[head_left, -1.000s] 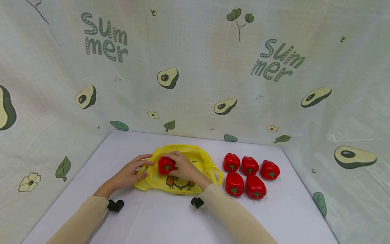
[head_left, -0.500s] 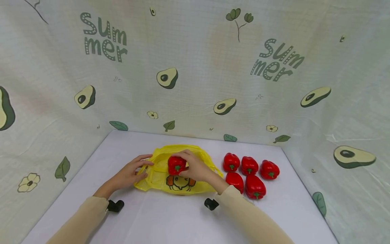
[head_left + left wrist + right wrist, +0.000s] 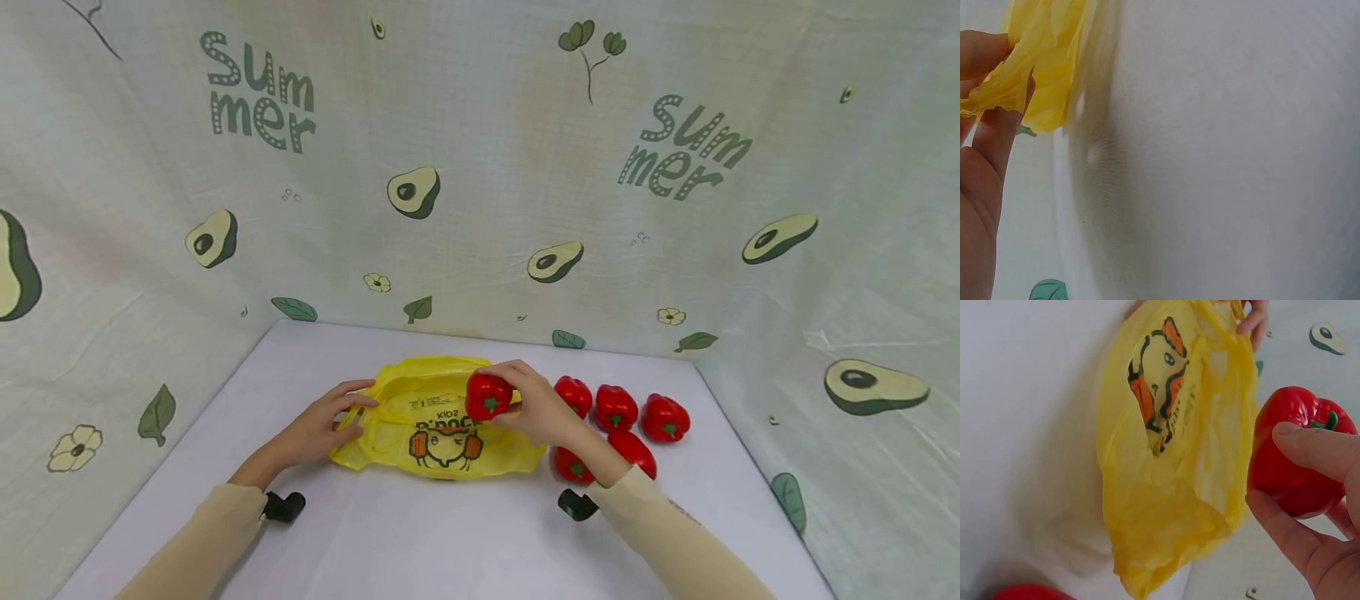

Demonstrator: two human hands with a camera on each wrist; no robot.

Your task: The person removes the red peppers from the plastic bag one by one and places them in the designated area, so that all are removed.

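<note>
A yellow plastic bag (image 3: 382,437) with a printed cartoon face lies flat on the table, its handles toward the left and right sides. My left hand (image 3: 318,427) pinches the bag's left end; in the left wrist view, crumpled yellow plastic (image 3: 1050,69) sits between its thumb and fingers. My right hand (image 3: 536,408) holds a red bell pepper (image 3: 486,400) above the right part of the bag. From the right wrist view, thumb and fingers grip the sides of this pepper (image 3: 1294,453), with its green stem showing. The pepper looks raised off the bag.
Several more red bell peppers (image 3: 663,418) stand grouped right of the bag, some partly behind my right forearm. A white table (image 3: 420,550) lies beneath everything. Printed cloth (image 3: 480,208) with avocados hangs behind and at both sides.
My right hand has carried the pepper rightward, from over the bag's left part to over its right part, uncovering the bag's print. The left hand has stayed in place.
</note>
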